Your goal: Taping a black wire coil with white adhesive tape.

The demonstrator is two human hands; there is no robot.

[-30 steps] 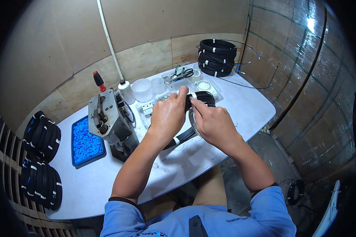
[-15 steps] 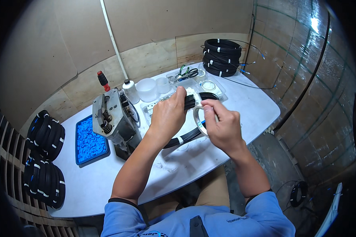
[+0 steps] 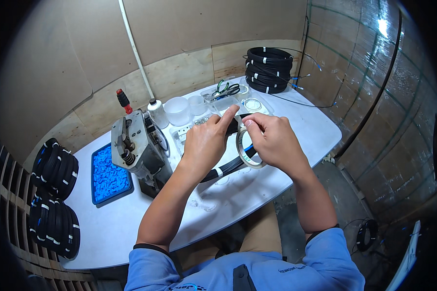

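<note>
A coil of black cable [image 3: 231, 167] is held up over the near part of the table, bound with a white tape band at its lower left. My left hand [image 3: 206, 140] is closed round the coil's upper left side, its index finger pointing up and away. At the coil's upper part my right hand [image 3: 277, 145] pinches with thumb and forefinger, and a roll of whitish tape [image 3: 239, 145] hangs beneath those fingers, in front of the coil. The tape's free end is mostly hidden between the two hands.
Left of my arms stand a metal bench machine [image 3: 131, 140] and a tray of blue pieces [image 3: 110, 174]. A white bottle [image 3: 157, 114], tubs [image 3: 178, 112] and scissors [image 3: 229, 91] are behind my hands. Finished-looking cable coils [image 3: 269, 72] are stacked far right, others [image 3: 56, 223] left.
My right hand has turned over and moved slightly up, with the tape roll now hanging below it. My left index finger has stretched out beside the coil.
</note>
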